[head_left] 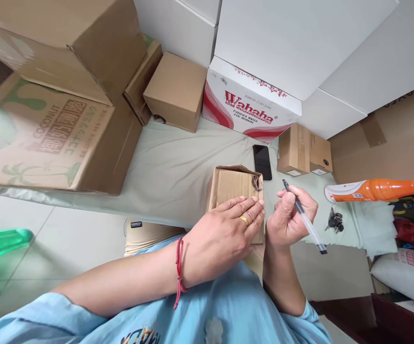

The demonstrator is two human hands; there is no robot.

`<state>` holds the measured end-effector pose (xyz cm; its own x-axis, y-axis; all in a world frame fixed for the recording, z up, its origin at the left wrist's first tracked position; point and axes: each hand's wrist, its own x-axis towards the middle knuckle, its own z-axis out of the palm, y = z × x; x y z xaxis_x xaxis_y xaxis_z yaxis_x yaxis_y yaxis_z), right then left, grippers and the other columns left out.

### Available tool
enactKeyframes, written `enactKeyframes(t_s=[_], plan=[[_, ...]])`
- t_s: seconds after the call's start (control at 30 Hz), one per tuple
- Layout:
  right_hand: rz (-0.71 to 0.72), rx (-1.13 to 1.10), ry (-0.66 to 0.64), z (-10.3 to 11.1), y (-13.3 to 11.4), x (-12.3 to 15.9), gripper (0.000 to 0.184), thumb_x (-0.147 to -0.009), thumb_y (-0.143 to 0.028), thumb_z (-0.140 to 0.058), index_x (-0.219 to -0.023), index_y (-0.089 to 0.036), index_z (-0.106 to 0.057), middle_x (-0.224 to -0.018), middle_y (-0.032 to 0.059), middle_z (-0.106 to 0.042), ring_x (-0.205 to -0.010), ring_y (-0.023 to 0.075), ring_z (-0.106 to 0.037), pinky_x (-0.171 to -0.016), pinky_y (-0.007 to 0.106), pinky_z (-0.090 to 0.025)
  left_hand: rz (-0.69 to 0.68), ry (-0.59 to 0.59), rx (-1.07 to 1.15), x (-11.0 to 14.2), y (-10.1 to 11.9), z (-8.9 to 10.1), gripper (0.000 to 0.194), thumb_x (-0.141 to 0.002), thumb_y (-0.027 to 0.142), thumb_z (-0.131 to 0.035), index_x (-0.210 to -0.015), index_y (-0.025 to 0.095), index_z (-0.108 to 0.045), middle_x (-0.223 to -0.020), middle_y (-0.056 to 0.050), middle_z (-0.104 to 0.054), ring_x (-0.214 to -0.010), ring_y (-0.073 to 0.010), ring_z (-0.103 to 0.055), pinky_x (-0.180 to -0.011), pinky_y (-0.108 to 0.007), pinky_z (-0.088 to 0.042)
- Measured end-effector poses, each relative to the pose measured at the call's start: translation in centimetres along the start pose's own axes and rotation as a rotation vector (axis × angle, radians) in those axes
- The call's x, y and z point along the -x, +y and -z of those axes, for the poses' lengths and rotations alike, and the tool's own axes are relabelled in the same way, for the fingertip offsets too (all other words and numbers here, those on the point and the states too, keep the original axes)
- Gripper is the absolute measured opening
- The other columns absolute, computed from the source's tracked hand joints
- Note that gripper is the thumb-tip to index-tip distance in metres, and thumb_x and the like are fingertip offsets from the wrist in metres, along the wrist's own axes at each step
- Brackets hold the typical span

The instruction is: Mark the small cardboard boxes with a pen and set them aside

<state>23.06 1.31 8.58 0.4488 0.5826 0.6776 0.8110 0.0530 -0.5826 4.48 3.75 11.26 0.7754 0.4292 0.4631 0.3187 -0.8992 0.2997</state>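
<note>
A small cardboard box [230,184] lies at the near edge of the cloth-covered table, with a dark, scribbled-looking patch in its upper right corner. My left hand [228,231] is laid flat across this box, fingers stretched out, a ring and a red cord bracelet on it. Just right of the box, my right hand [291,217] is closed round a clear-barrelled pen [307,220]. The pen's tip points up and left, apart from the cardboard. Beyond the box lies a black phone [262,162].
Big cartons [49,138] are stacked on the left. At the back stand a brown box [176,88], a Wahaha water carton [249,102] and two small boxes [294,149]. An orange bottle [382,189] and keys [334,220] lie right. A green plastic object [2,248] is at far left.
</note>
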Motion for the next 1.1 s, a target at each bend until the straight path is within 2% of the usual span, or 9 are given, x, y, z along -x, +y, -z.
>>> enactKeyframes(t_s=[0.1,0.27,0.37,0.47,0.6,0.73,0.87,0.93,1.1], plan=[[-0.034,0.081,-0.073,1.3,3.3,0.9,0.027,-0.111,-0.040,-0.050,-0.125,-0.022,-0.064,-0.093,0.0066,-0.072,-0.079,0.0199,-0.074,-0.075,0.035,-0.060,-0.011,0.001,-0.003,0.0,-0.1,0.1,0.052,-0.104,0.036,-0.063,-0.146,0.006,-0.064,-0.157,-0.014,-0.063,-0.145,-0.0276,-0.064,-0.124,-0.041,-0.049],[-0.043,0.284,-0.437,4.3,10.0,3.5,0.028,-0.106,-0.035,-0.051,-0.116,-0.019,-0.072,-0.103,0.0125,-0.078,-0.096,0.0259,-0.074,-0.090,0.042,-0.059,-0.022,0.004,0.022,0.4,-0.5,0.1,0.052,-0.104,0.039,-0.064,-0.144,0.005,-0.065,-0.157,-0.015,-0.063,-0.146,-0.0294,-0.062,-0.125,-0.043,-0.049],[-0.153,0.424,-0.598,5.3,13.3,5.3,0.036,-0.099,-0.025,-0.044,-0.120,-0.016,-0.073,-0.105,0.0167,-0.078,-0.102,0.0306,-0.071,-0.093,0.047,-0.057,-0.018,-0.006,0.051,1.1,-0.9,0.9,0.053,-0.107,0.041,-0.062,-0.147,0.006,-0.063,-0.159,-0.013,-0.062,-0.148,-0.0283,-0.060,-0.127,-0.042,-0.047],[-0.256,0.501,-0.656,5.7,15.6,6.1,0.047,-0.091,-0.016,-0.042,-0.127,-0.014,-0.072,-0.108,0.0187,-0.076,-0.106,0.0317,-0.067,-0.097,0.049,-0.054,0.020,-0.043,0.068,2.1,-1.3,2.2,0.054,-0.108,0.043,-0.061,-0.153,0.012,-0.059,-0.162,-0.010,-0.059,-0.157,-0.0278,-0.050,-0.135,-0.045,-0.035],[-0.329,0.535,-0.673,5.3,17.2,4.5,0.055,-0.092,-0.017,-0.042,-0.141,-0.012,-0.067,-0.104,0.0179,-0.076,-0.098,0.0317,-0.067,-0.092,0.046,-0.054,0.095,-0.059,0.044,3.4,-1.6,3.0,0.060,-0.105,0.042,-0.065,-0.161,0.027,-0.053,-0.168,-0.004,-0.054,-0.167,-0.0347,-0.031,-0.140,-0.060,-0.015],[-0.368,0.535,-0.678,2.8,17.7,1.5,0.063,-0.098,-0.026,-0.044,-0.159,-0.010,-0.048,-0.114,0.0179,-0.076,-0.105,0.0320,-0.067,-0.097,0.044,-0.050,0.165,-0.058,0.061,4.4,-1.4,2.2,0.067,-0.103,0.042,-0.067,-0.165,0.030,-0.048,-0.173,-0.010,-0.047,-0.167,-0.0400,-0.030,-0.136,-0.068,-0.021],[-0.373,0.514,-0.724,-2.4,17.0,-1.0,0.085,-0.098,-0.052,-0.060,-0.165,-0.007,-0.035,-0.134,0.0238,-0.071,-0.124,0.0372,-0.062,-0.109,0.046,-0.044,0.280,0.013,0.107,5.0,-0.5,1.1,0.063,-0.102,0.032,-0.068,-0.162,0.030,-0.052,-0.180,-0.013,-0.031,-0.168,-0.0447,-0.023,-0.129,-0.067,-0.039],[-0.369,0.518,-0.756,-4.9,16.1,-1.7,0.097,-0.094,-0.060,-0.067,-0.166,-0.006,-0.031,-0.144,0.0288,-0.063,-0.134,0.0408,-0.056,-0.113,0.048,-0.041,0.330,0.038,0.110,5.3,0.0,0.7,0.061,-0.100,0.028,-0.070,-0.159,0.032,-0.056,-0.183,-0.012,-0.020,-0.169,-0.0474,-0.018,-0.128,-0.068,-0.041],[-0.482,0.456,-0.757,-8.5,13.9,-2.8,0.096,-0.088,-0.047,-0.080,-0.164,-0.008,-0.036,-0.151,0.0307,-0.056,-0.144,0.0444,-0.045,-0.118,0.053,-0.036,0.400,0.107,0.117,6.3,0.9,0.2,0.057,-0.101,0.027,-0.071,-0.155,0.031,-0.056,-0.185,-0.013,-0.007,-0.169,-0.0490,-0.015,-0.128,-0.073,-0.038]])
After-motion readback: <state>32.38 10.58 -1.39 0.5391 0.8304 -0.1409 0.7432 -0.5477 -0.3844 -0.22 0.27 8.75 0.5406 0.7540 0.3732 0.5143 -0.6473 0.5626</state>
